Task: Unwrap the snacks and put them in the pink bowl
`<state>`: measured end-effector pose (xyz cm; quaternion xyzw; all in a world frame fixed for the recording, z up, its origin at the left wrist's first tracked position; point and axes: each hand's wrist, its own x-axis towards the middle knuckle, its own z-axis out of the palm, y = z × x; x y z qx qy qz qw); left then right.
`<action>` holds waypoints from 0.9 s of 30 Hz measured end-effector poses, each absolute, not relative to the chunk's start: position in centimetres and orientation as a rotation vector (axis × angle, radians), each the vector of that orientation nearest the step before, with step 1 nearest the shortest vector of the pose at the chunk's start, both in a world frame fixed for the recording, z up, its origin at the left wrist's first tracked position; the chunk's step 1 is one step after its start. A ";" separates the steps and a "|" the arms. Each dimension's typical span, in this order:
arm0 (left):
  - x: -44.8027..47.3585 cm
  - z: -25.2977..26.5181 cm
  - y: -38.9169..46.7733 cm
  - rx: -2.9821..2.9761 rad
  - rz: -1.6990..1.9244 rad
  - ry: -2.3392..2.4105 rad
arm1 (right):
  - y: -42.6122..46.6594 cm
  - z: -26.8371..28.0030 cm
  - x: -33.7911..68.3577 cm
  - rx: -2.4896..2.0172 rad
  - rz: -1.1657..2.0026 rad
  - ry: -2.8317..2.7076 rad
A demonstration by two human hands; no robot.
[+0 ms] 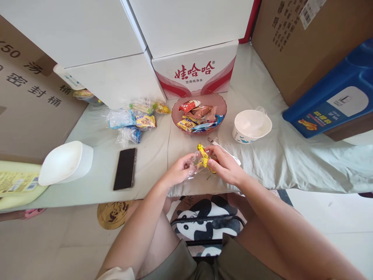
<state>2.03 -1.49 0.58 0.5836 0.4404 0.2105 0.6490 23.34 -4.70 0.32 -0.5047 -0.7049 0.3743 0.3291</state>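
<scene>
At the front of the covered table, my left hand (181, 169) is closed on a crinkled clear plastic bag (191, 170). My right hand (225, 163) pinches a yellow-wrapped candy (203, 153) at the bag's right side. More yellow wrapping shows under the right fingers, partly hidden. Behind the right hand lies a slim white-handled tool (233, 157), its kind unclear. Just beyond both hands stands a pink clear bowl (223, 123) of wrapped snacks, among them a red packet (189, 105) and a brown one (201, 111).
Bagged snacks (145, 121) lie left of the bowl, with a phone (125, 169) nearer the front edge. A white plastic tub (62, 165) sits far left. Right of the bowl, a paper tub (247, 134) holds clear plastic. A blue jug (335, 93) and cartons (201, 74) border the table.
</scene>
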 end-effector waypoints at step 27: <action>2.1 0.7 -1.6 1.354 0.436 0.970 | -4.6 0.4 23.2 -1.322 0.956 -1.927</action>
